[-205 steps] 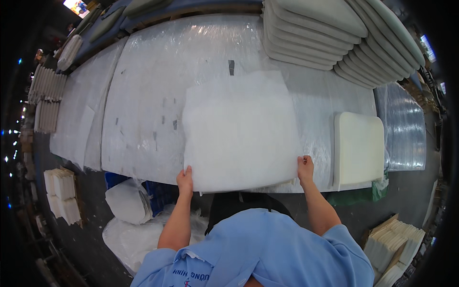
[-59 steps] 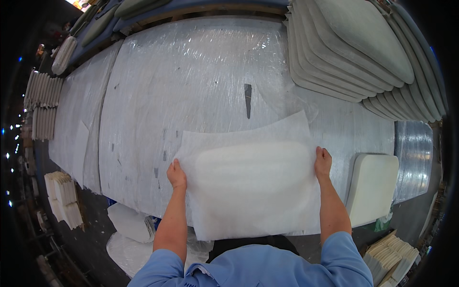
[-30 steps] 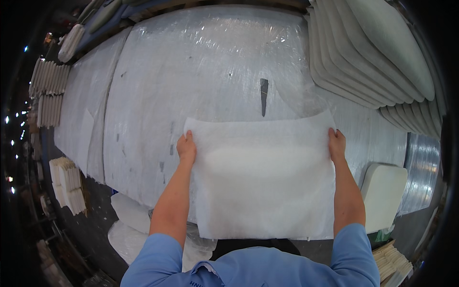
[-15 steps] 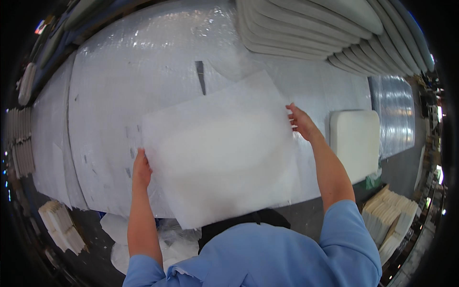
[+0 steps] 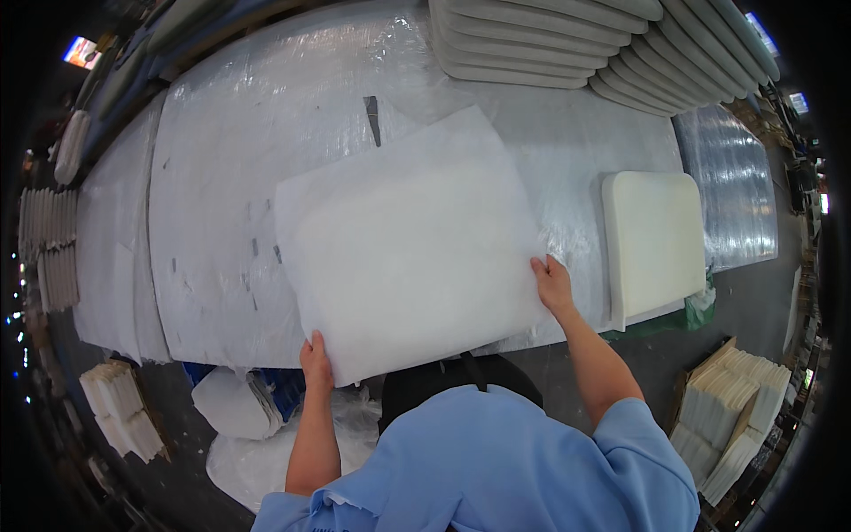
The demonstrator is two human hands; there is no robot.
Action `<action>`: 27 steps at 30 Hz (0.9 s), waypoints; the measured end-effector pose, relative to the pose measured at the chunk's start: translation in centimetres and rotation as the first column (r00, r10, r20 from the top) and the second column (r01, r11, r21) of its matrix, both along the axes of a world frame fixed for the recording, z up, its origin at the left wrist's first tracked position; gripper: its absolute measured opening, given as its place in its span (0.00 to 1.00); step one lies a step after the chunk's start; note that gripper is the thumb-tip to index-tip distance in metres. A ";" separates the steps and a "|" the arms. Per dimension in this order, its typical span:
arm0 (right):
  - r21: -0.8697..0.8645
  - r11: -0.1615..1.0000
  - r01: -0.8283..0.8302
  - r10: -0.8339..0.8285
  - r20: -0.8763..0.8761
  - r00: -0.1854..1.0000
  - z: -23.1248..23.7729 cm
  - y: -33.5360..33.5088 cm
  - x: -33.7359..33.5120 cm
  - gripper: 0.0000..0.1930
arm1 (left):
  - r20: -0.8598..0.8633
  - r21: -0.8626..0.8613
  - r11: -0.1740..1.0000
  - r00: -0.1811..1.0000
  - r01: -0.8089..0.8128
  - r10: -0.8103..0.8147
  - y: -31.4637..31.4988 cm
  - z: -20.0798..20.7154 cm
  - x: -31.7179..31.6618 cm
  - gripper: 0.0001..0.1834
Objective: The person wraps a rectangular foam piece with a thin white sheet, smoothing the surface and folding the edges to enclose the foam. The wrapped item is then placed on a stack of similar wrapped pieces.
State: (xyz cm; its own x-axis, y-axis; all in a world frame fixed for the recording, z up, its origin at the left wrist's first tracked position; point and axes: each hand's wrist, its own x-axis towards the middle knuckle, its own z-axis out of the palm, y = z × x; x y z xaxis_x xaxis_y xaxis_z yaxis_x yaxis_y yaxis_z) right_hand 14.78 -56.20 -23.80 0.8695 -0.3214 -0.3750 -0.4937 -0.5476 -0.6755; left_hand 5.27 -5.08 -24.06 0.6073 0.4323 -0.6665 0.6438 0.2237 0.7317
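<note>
A thin white foam sheet (image 5: pixel 408 248), maybe a sleeve, lies tilted in front of me, with a paler rounded shape showing faintly through it. My left hand (image 5: pixel 316 362) grips its lower left edge, thumb on top and fingers hidden underneath. On the other side, my right hand (image 5: pixel 554 284) pinches the right edge near the lower right corner. Beneath it spreads a large work surface wrapped in clear film (image 5: pixel 213 204). To the right of my right hand rests a cream panel (image 5: pixel 658 239) with rounded corners.
Grey rounded panels (image 5: pixel 532 40) are stacked at the far right. Film-wrapped goods (image 5: pixel 731 195) stand beyond the cream panel. Stacks of white pieces stand on the floor at right (image 5: pixel 727 408) and left (image 5: pixel 120 408). Clear plastic (image 5: pixel 346 426) lies near my left forearm.
Both hands have come nearer to me and closed on the sheet's edges; before, they were spread beside it. The sheet lies flatter, and the shape under it shows less.
</note>
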 end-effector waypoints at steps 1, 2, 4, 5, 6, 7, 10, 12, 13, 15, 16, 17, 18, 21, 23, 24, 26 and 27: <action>-0.025 1.000 -0.014 0.015 0.035 0.999 0.1 -0.1 -0.1 0.18 | 0.014 0.078 0.997 1.000 -0.006 0.005 -0.2 -0.2 -0.2 0.23; -0.050 0.998 -0.026 0.029 0.069 0.997 0.2 -0.3 -0.3 0.19 | 0.049 0.142 0.990 0.998 0.027 -0.035 -0.4 -0.3 -0.4 0.22; -0.106 0.994 -0.039 0.049 0.098 0.994 -0.3 -1.0 -0.7 0.19 | 0.104 0.262 0.961 0.987 0.089 -0.120 -0.7 -0.7 -1.0 0.21; -0.132 0.991 -0.040 0.053 0.096 0.994 -0.6 -1.2 -0.9 0.19 | 0.105 0.306 0.946 0.984 0.104 -0.143 -0.7 -0.9 -1.2 0.21; -0.156 0.987 -0.043 0.058 0.093 0.994 -0.9 -1.4 -1.0 0.20 | 0.103 0.351 0.929 0.981 0.118 -0.164 -0.6 -1.1 -1.4 0.21; -0.158 0.987 -0.040 0.058 0.110 0.992 -1.1 -1.5 -1.0 0.20 | 0.099 0.396 0.909 0.978 0.132 -0.185 -0.5 -1.3 -1.5 0.21; -0.160 0.987 -0.033 0.054 0.131 0.990 -2.0 -1.8 -1.2 0.20 | 0.144 0.484 0.868 0.967 0.116 -0.209 -0.6 -1.7 -1.6 0.21; -0.163 0.986 -0.033 0.050 0.098 0.994 -2.5 -2.1 -1.1 0.21 | 0.104 0.555 0.821 0.969 0.132 -0.226 -0.3 -1.7 -1.5 0.21; -0.158 0.987 -0.033 0.050 0.106 0.993 -2.9 -2.0 -1.1 0.21 | 0.082 0.588 0.796 0.969 0.143 -0.235 -0.2 -1.8 -1.5 0.21; -0.156 0.987 -0.028 0.047 0.120 0.992 -3.4 -2.1 -1.2 0.21 | 0.017 0.587 0.788 0.970 0.187 -0.243 0.2 -1.8 -1.4 0.21; -0.160 0.987 -0.028 0.048 0.124 0.991 -3.6 -2.2 -1.3 0.21 | -0.015 0.582 0.786 0.968 0.210 -0.249 0.1 -1.9 -1.4 0.21; -0.164 0.986 -0.027 0.049 0.127 0.991 -3.8 -2.2 -1.5 0.21 | -0.008 0.585 0.786 0.970 0.200 -0.241 0.0 -2.0 -1.3 0.22; -0.166 0.986 -0.027 0.050 0.132 0.990 -4.0 -2.0 -1.5 0.21 | -0.001 0.591 0.784 0.972 0.189 -0.233 -0.1 -2.3 -1.3 0.22; -0.206 0.978 -0.036 0.055 0.087 0.995 -4.2 -1.8 -1.7 0.20 | 0.045 0.593 0.793 0.978 0.138 -0.204 -0.8 -3.2 -1.1 0.23; -0.293 0.952 -0.091 0.123 0.094 0.988 -4.4 -1.5 -2.0 0.19 | 0.025 0.625 0.768 0.980 0.139 -0.198 -1.3 -3.8 -0.9 0.24; -0.334 0.936 -0.116 0.157 0.101 0.982 -4.7 -1.4 -2.1 0.19 | -0.011 0.661 0.733 0.980 0.157 -0.200 -1.3 -4.0 -0.7 0.24; -0.399 0.905 -0.149 0.196 0.079 0.977 -4.9 -1.2 -2.4 0.18 | -0.083 0.707 0.677 0.974 0.205 -0.209 -1.5 -4.3 -0.6 0.24; -0.427 0.890 -0.163 0.212 0.069 0.975 -5.0 -1.0 -2.5 0.18 | -0.119 0.721 0.651 0.969 0.235 -0.218 -1.5 -4.2 -0.5 0.23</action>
State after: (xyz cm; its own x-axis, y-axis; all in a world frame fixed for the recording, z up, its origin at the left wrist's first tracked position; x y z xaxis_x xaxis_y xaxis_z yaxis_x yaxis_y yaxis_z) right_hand 12.29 -57.17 -28.80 0.9570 -0.2535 -0.1411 -0.2896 -0.8650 -0.4097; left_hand 4.77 -6.58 -28.31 0.7431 0.6336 -0.2152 0.6180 -0.5265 0.5838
